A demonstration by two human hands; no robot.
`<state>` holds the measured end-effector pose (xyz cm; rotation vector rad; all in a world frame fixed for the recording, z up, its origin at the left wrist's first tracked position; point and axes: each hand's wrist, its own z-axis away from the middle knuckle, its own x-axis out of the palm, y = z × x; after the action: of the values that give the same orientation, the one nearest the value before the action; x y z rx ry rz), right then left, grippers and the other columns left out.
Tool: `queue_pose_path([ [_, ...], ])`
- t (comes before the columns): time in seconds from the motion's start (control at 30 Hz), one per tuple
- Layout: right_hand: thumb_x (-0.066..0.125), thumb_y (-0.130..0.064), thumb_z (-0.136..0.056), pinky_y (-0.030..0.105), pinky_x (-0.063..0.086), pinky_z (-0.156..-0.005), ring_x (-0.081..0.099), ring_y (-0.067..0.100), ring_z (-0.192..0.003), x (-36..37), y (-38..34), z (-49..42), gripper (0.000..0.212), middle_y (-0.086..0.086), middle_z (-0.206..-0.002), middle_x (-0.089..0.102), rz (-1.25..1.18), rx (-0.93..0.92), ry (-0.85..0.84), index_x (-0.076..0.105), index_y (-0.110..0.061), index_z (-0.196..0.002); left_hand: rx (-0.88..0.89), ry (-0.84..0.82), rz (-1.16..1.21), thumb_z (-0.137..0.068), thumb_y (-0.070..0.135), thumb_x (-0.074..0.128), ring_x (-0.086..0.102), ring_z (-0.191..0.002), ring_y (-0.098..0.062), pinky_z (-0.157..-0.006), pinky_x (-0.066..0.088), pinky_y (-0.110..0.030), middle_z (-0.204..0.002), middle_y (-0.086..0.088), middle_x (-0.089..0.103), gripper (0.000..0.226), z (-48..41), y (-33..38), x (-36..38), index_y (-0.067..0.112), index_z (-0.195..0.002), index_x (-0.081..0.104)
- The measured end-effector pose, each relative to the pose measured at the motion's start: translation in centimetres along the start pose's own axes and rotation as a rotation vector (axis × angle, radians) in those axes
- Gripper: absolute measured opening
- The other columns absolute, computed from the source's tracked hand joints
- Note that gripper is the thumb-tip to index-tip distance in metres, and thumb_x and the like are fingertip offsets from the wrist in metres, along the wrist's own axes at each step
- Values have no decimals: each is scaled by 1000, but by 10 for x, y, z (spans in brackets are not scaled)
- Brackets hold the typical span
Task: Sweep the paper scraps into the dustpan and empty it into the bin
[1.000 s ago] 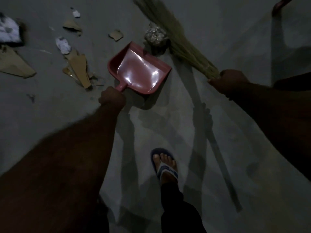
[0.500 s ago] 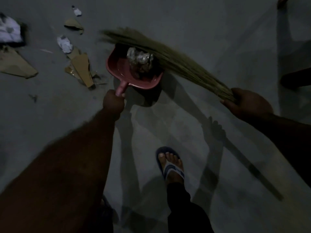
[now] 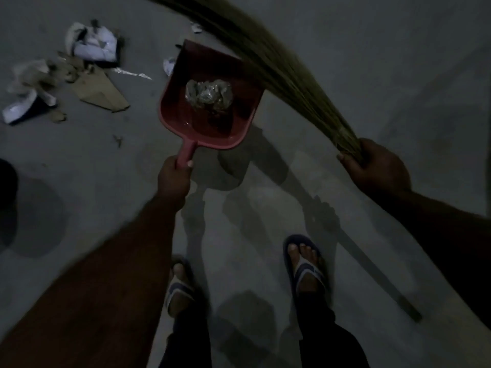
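Note:
My left hand [image 3: 174,179] grips the handle of a red dustpan [image 3: 175,110] held over the grey floor. A crumpled shiny wad [image 3: 208,94] lies inside the pan. My right hand [image 3: 377,168] is closed around the bound end of a straw broom [image 3: 279,65], whose bristles slant up to the left, crossing the pan's far right corner. Loose scraps lie to the left: white crumpled paper [image 3: 93,43], a brown cardboard piece [image 3: 101,91], and more torn paper and card [image 3: 29,94]. A small white scrap [image 3: 168,65] sits by the pan's left edge.
Both my feet in sandals, the left [image 3: 179,285] and the right [image 3: 305,264], stand on the floor below the pan. A dark round object [image 3: 6,203] shows at the left edge. Light is dim, with shadows across the floor.
The broom pushed the shiny wad into the dustpan, then swung up and away to the right. The view shifted so the scraps sit nearer, and my second foot came into sight.

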<state>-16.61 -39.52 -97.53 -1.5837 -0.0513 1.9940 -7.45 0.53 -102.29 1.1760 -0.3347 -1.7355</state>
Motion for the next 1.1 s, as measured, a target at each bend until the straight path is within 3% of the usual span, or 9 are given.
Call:
queue_pose_path([
  [0.23, 54, -64, -90, 41, 55, -71, 66, 34, -87, 18, -57, -11, 49, 14, -95, 68, -76, 128, -111, 61, -18, -106, -43, 36, -179, -92, 27, 61, 53, -84, -22, -74, 42, -36, -93, -11, 59, 26, 15, -61, -103, 10, -112, 60],
  [0.4, 50, -71, -89, 48, 59, -75, 67, 36, -85, 26, -85, -34, 69, 16, -111, 64, -30, 212, -283, 48, -16, -131, -71, 39, -382, -92, 22, 63, 52, -88, -21, -75, 36, -30, -97, -8, 60, 29, 35, -114, -167, 7, -117, 62],
  [0.5, 50, -69, -90, 46, 61, -68, 67, 34, -78, 26, -98, -49, 67, 15, -107, 64, -22, 270, -291, 49, -16, -131, -101, 34, -466, -91, 22, 64, 54, -89, -26, -76, 35, -31, -103, -16, 65, 29, 34, -142, -184, 6, -115, 63],
  [0.67, 58, -61, -92, 33, 55, -50, 63, 29, -61, 34, -115, -70, 58, 17, -94, 63, -119, 411, -342, 60, -8, -116, -103, 21, -597, -91, 24, 63, 61, -96, -39, -73, 40, -37, -104, -24, 67, 26, -2, -160, -179, 5, -109, 64],
  [0.87, 59, -58, -92, 33, 56, -54, 64, 33, -65, 60, -133, -68, 58, 15, -87, 61, 53, 338, -506, 60, -11, -127, -36, -9, -719, -91, 31, 60, 61, -102, -44, -86, 49, -44, -108, -27, 65, 32, -71, -130, -143, 5, -109, 65],
  [1.1, 57, -62, -92, 32, 54, -55, 61, 29, -63, 73, -131, -40, 55, 10, -87, 60, 39, 273, -627, 61, -22, -130, 64, -57, -698, -90, 26, 58, 61, -99, -41, -83, 48, -41, -107, -24, 65, 30, -109, -86, -102, 3, -109, 63],
])
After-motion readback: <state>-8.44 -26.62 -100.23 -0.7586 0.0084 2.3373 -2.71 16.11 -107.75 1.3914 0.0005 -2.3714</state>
